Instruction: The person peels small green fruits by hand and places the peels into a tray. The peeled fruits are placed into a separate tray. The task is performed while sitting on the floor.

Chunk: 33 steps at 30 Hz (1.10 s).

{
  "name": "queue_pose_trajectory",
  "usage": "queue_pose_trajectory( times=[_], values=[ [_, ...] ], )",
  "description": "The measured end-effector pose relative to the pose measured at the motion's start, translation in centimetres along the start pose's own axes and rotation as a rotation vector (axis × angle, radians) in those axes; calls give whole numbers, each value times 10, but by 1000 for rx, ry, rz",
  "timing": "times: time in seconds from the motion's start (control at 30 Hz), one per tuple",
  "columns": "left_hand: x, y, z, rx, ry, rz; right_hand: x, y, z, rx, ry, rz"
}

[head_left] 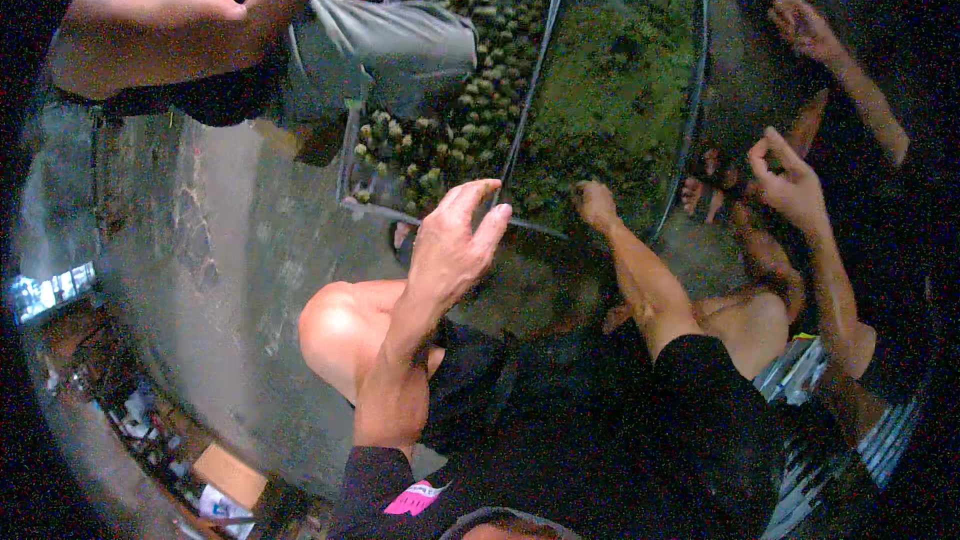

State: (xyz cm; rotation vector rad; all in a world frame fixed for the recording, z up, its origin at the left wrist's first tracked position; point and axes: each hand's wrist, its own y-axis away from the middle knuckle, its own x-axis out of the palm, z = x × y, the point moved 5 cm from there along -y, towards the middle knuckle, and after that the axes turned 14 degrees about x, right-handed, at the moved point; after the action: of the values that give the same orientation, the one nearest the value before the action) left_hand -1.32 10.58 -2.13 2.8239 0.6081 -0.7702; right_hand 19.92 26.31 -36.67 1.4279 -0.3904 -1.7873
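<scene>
My left hand (460, 238) hovers at the near end of the divide between two shallow trays, thumb and fingers apart with nothing visible between them. Over the near part of the right tray (690, 120), my right hand (597, 205) has its fingers curled together; what they pinch, if anything, is too dark to make out. Low green growth (610, 90), like moss or small plants, covers that tray. Many small, round, pale-green plant clumps (410, 145) stand in rows in the left tray (385, 210).
A person in grey shorts (385, 45) sits at the far left, a leg over the left tray. Close on my right is another person with a striped top (800, 380) and a raised hand (785, 175). Another hand (805, 25) shows farther right. A cardboard box (230, 475) lies among clutter lower left.
</scene>
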Motion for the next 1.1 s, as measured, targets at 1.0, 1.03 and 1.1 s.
queue_pose_trajectory(
  times=[1.0,1.03,1.1],
  values=[
    [137,-84,-39,186,583,-324,-256,242,147,-641,131,-725],
    [132,-83,-39,201,513,-311,-260,244,146,-687,51,-689],
    [121,-83,-41,228,374,-276,-274,236,133,-641,-344,-488]
  ],
)
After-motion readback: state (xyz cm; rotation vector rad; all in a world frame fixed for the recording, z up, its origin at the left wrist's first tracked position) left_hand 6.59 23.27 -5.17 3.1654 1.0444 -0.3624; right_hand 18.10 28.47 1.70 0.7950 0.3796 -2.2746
